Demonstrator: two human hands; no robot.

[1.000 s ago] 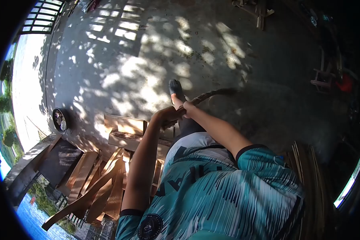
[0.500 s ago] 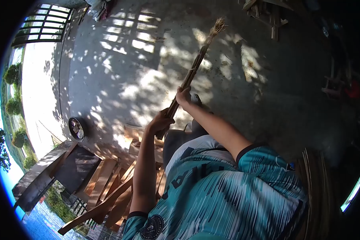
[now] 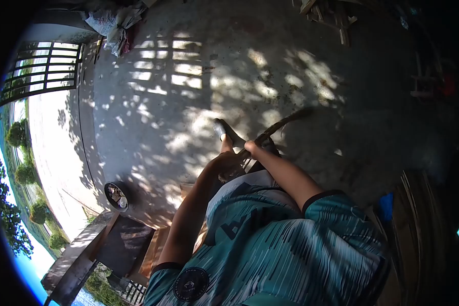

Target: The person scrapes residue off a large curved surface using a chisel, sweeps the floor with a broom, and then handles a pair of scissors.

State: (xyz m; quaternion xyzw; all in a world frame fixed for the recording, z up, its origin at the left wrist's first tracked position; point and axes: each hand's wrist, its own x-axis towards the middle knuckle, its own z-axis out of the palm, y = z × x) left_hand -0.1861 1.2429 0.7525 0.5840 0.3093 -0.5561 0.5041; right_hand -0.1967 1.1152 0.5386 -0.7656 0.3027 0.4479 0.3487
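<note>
A long, thin bundle of dry stalks slants up and to the right in front of my body, its far end in shade and blurred. My right hand is closed around it partway along. Lower down, near my lap, my left hand is closed around the bundle's near end, with its fingers partly hidden. Just beyond my hands is my foot in a dark shoe on the concrete floor.
A round container of scraps stands on the floor at left. Wooden boards lie beside my left arm, and tall planks are at right. Sacks and a metal gate are at upper left; wood pieces lie at the top.
The bundle has swung rightward and lower, from pointing steeply up to a flatter slant. Both hands have moved right with it, staying closed on it. The view has shifted, and my foot now shows.
</note>
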